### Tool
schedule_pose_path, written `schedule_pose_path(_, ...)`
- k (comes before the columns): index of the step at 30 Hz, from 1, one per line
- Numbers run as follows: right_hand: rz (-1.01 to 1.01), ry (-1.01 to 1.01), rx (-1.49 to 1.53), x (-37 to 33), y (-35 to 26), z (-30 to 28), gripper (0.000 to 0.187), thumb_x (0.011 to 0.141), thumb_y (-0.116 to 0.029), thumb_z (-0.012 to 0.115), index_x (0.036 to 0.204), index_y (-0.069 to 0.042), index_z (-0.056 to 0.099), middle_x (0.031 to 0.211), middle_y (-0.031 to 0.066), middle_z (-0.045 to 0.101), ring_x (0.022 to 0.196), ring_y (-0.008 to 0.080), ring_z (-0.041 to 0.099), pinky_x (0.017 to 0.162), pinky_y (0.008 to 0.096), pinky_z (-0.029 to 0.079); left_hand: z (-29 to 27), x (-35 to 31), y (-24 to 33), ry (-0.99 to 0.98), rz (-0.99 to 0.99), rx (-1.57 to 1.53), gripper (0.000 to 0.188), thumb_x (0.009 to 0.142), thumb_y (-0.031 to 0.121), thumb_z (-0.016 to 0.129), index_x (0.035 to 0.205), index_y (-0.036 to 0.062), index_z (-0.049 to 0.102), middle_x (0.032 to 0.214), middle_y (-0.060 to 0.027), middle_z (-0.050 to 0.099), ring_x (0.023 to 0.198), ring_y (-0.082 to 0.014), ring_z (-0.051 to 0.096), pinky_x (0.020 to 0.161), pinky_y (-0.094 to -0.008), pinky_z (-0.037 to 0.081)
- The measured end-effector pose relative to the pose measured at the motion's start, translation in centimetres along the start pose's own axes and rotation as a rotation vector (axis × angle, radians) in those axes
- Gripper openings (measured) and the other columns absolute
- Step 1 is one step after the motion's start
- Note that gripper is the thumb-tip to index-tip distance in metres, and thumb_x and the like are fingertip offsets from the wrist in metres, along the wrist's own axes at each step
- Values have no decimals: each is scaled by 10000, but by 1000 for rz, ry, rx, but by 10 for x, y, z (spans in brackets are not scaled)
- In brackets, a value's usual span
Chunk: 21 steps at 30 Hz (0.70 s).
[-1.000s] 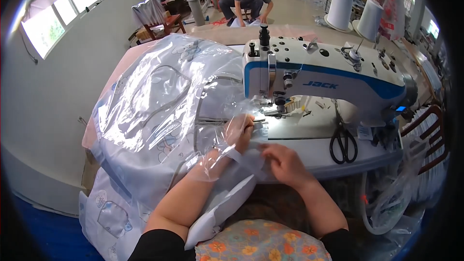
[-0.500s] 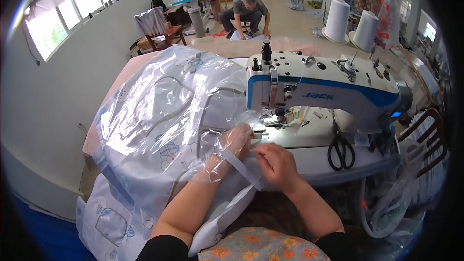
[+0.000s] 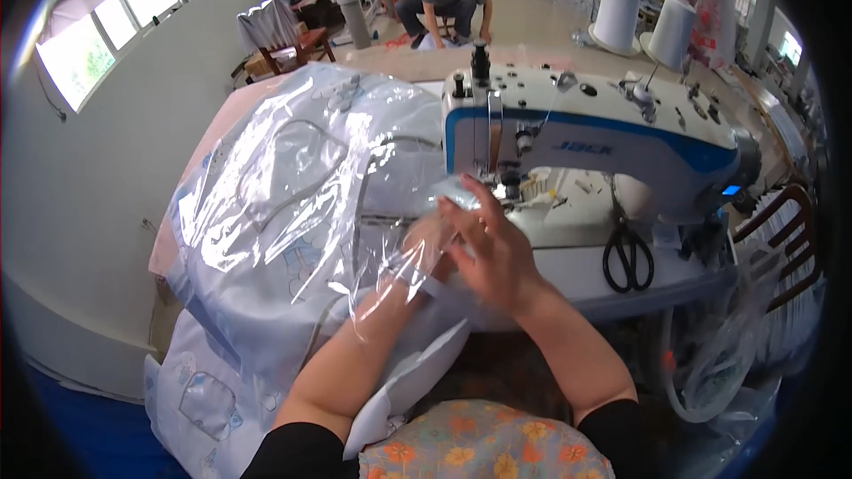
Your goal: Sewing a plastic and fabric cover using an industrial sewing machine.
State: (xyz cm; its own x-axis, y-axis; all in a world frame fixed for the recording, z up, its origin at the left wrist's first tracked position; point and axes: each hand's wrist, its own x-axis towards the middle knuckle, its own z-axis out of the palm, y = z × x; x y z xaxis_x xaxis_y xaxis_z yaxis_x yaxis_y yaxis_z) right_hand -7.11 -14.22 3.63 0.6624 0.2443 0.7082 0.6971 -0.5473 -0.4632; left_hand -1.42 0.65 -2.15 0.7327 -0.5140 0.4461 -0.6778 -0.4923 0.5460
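Observation:
A large white fabric piece with pale blue prints and grey piping [image 3: 311, 306] lies on the sewing table, covered by shiny clear plastic film [image 3: 266, 204]. My left hand [image 3: 428, 247] is under the film near the presser foot; the film and my right hand hide its fingertips. Over it and slightly to the right is my right hand [image 3: 493, 257], fingers apart and reaching toward the needle area, with nothing visible in them. The white and blue sewing machine [image 3: 586, 133] stands just beyond both hands. A pale strip [image 3: 448, 297] runs beneath my wrists.
Black scissors [image 3: 627, 259] lie on the table's right side. Two white thread cones [image 3: 616, 13] stand behind the machine. A wooden chair [image 3: 790, 244] and clear plastic [image 3: 719, 364] are at the right. A person [image 3: 448, 9] crouches on the far floor.
My right hand has moved up and left, from beside the strip to over my left hand, its fingers now stretched out. The whole view has shifted slightly.

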Motion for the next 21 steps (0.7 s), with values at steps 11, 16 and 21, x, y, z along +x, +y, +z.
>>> schedule_pose_path(11, 88, -123, 22, -52, 2, -25, 82, 853, -14, 661, 929, -21, 629, 1028, 141, 682, 890, 322, 673, 792, 409, 551, -10, 13, 2, -27, -99, 153, 113, 871, 121, 616, 849, 18, 657, 851, -174, 622, 809, -362, 628, 684, -440, 486)
schedule_pose_path(16, 197, -53, 80, -77, -4, -9, 337, 768, 36, 658, 1090, -32, 582, 1193, 171, 616, 1024, 363, 635, 878, 416, 526, -18, 12, -1, -90, -71, 177, 121, 861, 43, 610, 960, -27, 605, 891, -252, 644, 858, -425, 641, 718, -492, 507)
schedule_pose_path(21, 287, -99, 6, -91, 5, -20, 440, 724, 43, 665, 1140, -60, 567, 1233, 155, 599, 1026, 368, 626, 879, 420, 524, -24, 13, 17, -59, -246, 111, 170, 874, 55, 607, 1007, -44, 643, 937, -247, 662, 909, -419, 649, 772, -472, 521)
